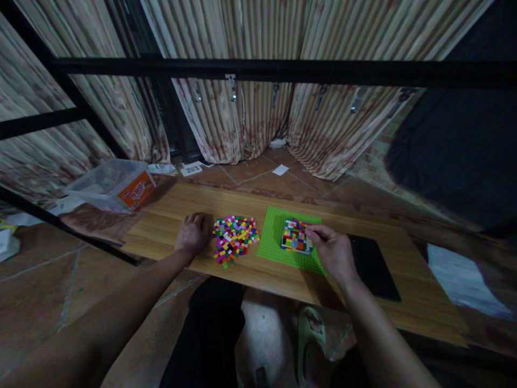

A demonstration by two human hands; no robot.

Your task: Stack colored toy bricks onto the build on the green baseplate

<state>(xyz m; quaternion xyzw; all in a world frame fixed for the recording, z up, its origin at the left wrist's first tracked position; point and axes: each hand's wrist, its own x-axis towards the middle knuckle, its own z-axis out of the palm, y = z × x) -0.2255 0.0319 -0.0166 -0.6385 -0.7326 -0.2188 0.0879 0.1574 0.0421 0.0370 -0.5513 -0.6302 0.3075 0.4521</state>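
My right hand [333,250] is closed in a pinch at the upper right corner of a block of many-coloured toy bricks [297,236]. Whatever is between its fingertips is too small to make out. That block sits on a bright green studded baseplate [269,245], with a pale edge along its near side. To the left lies a loose pile of small coloured bricks [234,237]. Beside this pile, my left hand [193,233] rests on the wooden table [234,194] with its fingers curled; the inside of that hand is hidden.
A flat black tablet-like object [375,267] lies right of the baseplate. Beyond the table's left end stands a clear plastic box [111,186] with an orange label. A black metal bar [258,70] crosses ahead, before striped curtains [242,118]. White paper [464,277] lies at right.
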